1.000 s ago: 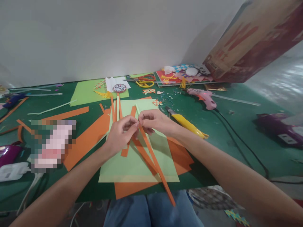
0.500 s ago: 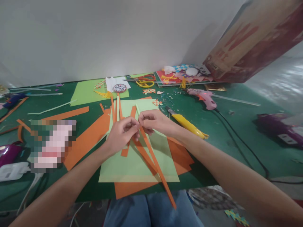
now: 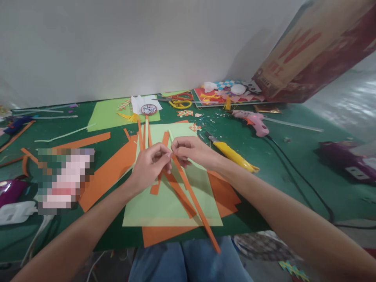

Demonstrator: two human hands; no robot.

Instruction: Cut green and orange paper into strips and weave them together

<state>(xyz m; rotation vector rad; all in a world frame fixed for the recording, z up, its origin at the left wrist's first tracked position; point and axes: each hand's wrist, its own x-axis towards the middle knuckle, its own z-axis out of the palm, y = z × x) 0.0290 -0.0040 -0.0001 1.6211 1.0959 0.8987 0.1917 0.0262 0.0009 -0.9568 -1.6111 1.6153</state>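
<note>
My left hand point(image 3: 152, 162) and my right hand point(image 3: 189, 150) meet above a stack of pale green paper point(image 3: 170, 213). Both pinch the upper end of a long orange paper strip point(image 3: 195, 199), one from each side; the fingers hide that end. The strip slants down to the right, past the table's front edge and over my lap. Beneath my hands, more orange strips point(image 3: 179, 192) lie on the green sheets. A thin light green strip point(image 3: 170, 136) shows just beyond my fingertips.
A yellow utility knife point(image 3: 235, 156) lies right of my right hand, with a pink glue gun point(image 3: 252, 122) and its cord farther off. Yellow-handled scissors point(image 3: 179, 104) are at the back. Orange paper point(image 3: 114, 166) and a blurred-out object point(image 3: 66, 182) lie on the left.
The held orange strip's lower end has shifted slightly up and to the right. Both hands stay nearly in place, with the left fingers moving a little.
</note>
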